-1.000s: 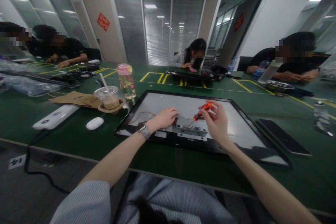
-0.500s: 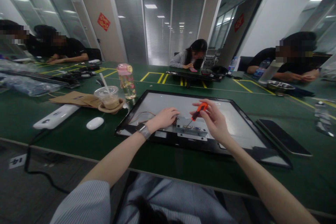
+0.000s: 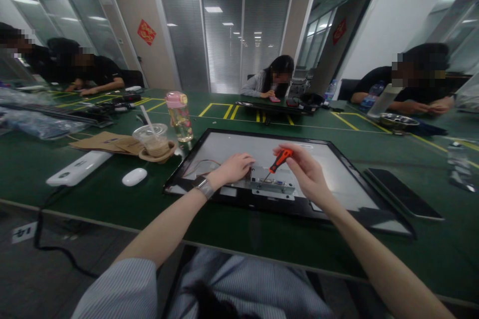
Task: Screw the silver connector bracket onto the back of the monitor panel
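A flat display panel with a black frame and pale back lies on the green table. On its near part sits a metal bracket with connector ports. My right hand grips an orange and black screwdriver by its handle, the shaft slanting down-left to the bracket. My left hand, with a watch on the wrist, rests at the bracket's left end, its fingers together; what lies under the fingertips is hidden. Thin wires run on the panel left of that hand.
Left of the panel are a cup in a holder, a pink-lidded bottle, a white mouse and a white device. A black phone-like slab lies at right. Several people sit across the table.
The screwdriver handle has tipped slightly lower and left, and my right fingers have shifted around it. My left hand has stayed nearly the same.
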Demonstrator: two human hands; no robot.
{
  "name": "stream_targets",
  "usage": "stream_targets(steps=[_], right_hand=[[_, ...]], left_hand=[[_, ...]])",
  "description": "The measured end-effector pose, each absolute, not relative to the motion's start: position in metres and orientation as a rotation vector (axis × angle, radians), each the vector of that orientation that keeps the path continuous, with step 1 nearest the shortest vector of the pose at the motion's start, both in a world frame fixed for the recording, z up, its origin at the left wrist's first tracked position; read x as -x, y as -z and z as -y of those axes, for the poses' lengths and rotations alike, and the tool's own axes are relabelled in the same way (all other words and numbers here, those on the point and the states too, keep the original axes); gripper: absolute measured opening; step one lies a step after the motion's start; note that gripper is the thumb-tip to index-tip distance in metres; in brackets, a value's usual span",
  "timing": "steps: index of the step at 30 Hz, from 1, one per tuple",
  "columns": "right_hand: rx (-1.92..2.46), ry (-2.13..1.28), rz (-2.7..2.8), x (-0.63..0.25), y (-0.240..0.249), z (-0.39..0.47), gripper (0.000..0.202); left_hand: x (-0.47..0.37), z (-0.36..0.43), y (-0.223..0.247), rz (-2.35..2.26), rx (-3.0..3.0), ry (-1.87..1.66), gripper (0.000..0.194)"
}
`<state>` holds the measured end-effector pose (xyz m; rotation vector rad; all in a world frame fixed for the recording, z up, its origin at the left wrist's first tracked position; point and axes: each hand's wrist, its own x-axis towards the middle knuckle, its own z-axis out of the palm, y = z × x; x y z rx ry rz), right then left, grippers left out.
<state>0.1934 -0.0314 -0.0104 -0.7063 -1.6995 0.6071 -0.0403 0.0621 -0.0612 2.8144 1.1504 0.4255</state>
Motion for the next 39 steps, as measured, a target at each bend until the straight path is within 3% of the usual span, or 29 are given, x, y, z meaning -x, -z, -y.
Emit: stream_targets(steps=[6, 11, 21, 27, 33, 39], right_hand=[[0.657, -0.563, 1.632, -0.191, 0.009, 0.029, 0.011], [0.704, -0.630, 1.623, -0.191, 0.010, 0.032, 0.026], [0.736, -0.432, 1.687, -0.185, 0.005, 0.028, 0.023], [0.704, -0.555, 1.798, -0.184, 0.000, 0.023, 0.038], [0.683, -0.635, 1.729, -0.181, -0.003, 0.019, 0.021], [0.728, -0.644, 1.676, -0.175, -0.003, 0.019, 0.028]], left_hand=[[0.040, -0.061, 0.059, -1.145, -2.814, -0.416, 0.038], [0.040, -0.061, 0.059, -1.161, -2.806, -0.412, 0.038], [0.041, -0.062, 0.060, -1.119, -2.798, -0.447, 0.036], [0.040, -0.061, 0.059, -1.139, -2.806, -0.416, 0.037], [0.039, -0.062, 0.060, -1.156, -2.804, -0.378, 0.037], [0.040, -0.060, 0.058, -1.142, -2.794, -0.397, 0.037]])
